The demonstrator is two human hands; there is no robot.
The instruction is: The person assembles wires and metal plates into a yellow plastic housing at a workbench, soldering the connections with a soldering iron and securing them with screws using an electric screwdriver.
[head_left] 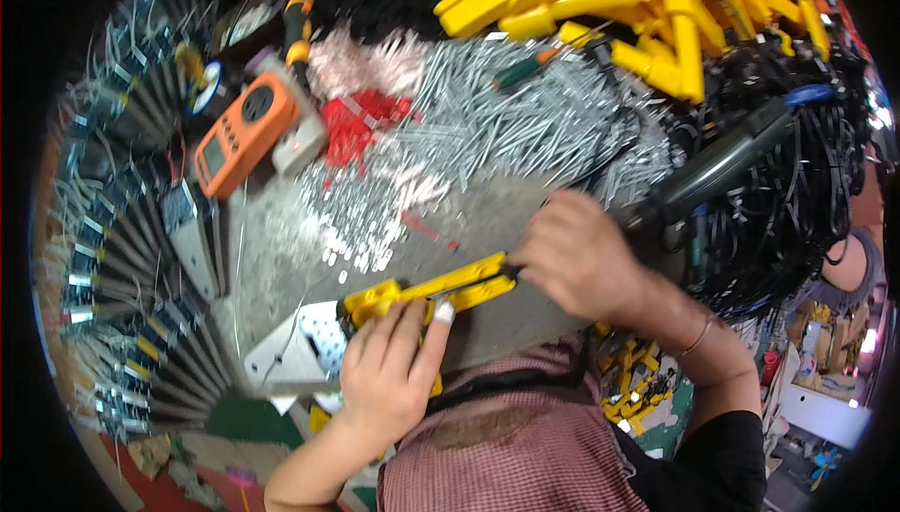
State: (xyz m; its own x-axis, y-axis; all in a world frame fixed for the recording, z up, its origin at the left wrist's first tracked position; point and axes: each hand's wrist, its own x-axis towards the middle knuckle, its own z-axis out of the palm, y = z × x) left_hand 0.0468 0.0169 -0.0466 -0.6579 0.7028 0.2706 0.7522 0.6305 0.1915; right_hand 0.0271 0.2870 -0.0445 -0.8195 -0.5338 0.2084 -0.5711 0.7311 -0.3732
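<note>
A long yellow plastic handle housing [459, 278] lies slantwise near the front of the grey worktop, its hollow inner side showing. A pointed grey metal plate [286, 351] extends to its left, beside a pale blue dotted piece [324, 336]. My left hand [389, 362] is closed over the housing's left part and steadies it; one finger has a white wrap at its tip. At the housing's right end my right hand [572, 254] is curled with fingers pinched together. Whatever sits between those fingers is hidden, and the hand is slightly blurred.
Beyond lie heaps of screws [534, 118], small red parts [361, 123] and yellow housings [675, 6]. An orange meter [234, 137] stands left, near rows of grey-bladed pieces [155, 268]. At right are a dark power screwdriver [722, 165] and black cables [797, 203]. A green-handled screwdriver [520, 71] rests on the screws.
</note>
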